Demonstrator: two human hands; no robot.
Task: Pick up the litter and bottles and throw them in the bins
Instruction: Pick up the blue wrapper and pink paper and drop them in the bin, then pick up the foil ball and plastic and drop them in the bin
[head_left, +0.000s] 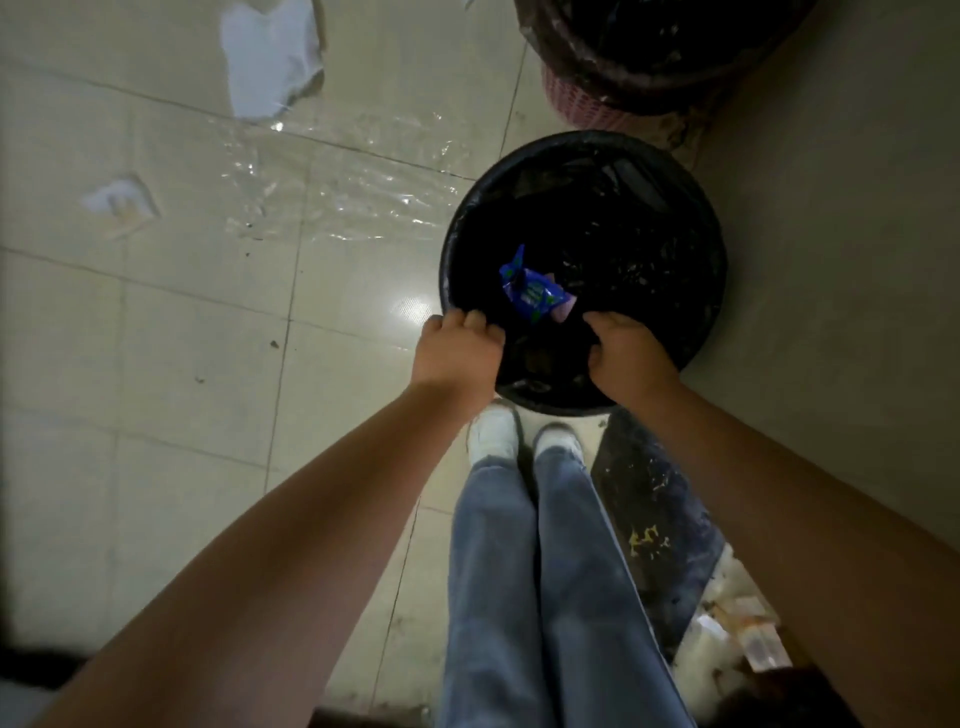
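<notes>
We find no legible text anywhere. The blue wrapper (535, 292), lying in the black bin (670, 332) just beyond and between the fingertips of both hands, carries pale printed marks, but they are too blurred for us to read. Scraps on the floor show no lettering we can make out.

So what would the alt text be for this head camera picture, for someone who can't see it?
Seen from above, a person's left hand and right hand reach over a black-lined bin, with a blue wrapper just beyond the fingers. A clear plastic sheet and white paper scraps lie on the tiled floor.
</notes>
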